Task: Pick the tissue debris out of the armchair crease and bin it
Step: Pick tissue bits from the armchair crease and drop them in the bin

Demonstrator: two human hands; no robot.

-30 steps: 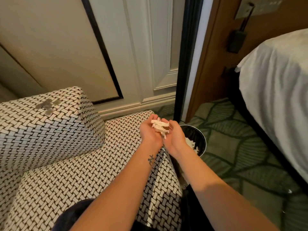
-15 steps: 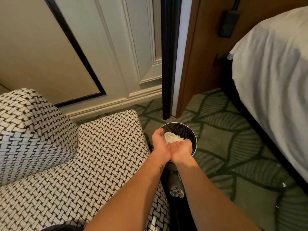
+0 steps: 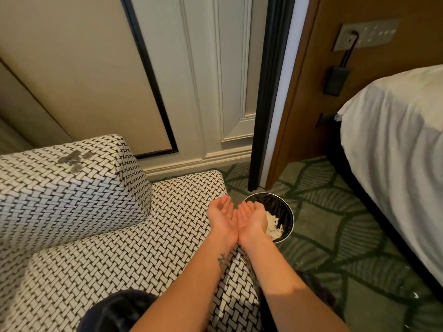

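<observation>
Near, the armchair (image 3: 96, 248) is filling the left side, both forearms crossing the right edge of its seat. The left hand (image 3: 221, 218) and right hand (image 3: 251, 220) are lying palm up, heels touching, fingers relaxed and holding nothing. The right hand is overlapping the left part of the bin (image 3: 293, 219). The tissue debris (image 3: 273, 226) is lying inside that bin, white against black. The bin is standing on the carpet (image 3: 335, 236), just right of the armchair. A bed (image 3: 395, 152) is occupying the far right.
</observation>
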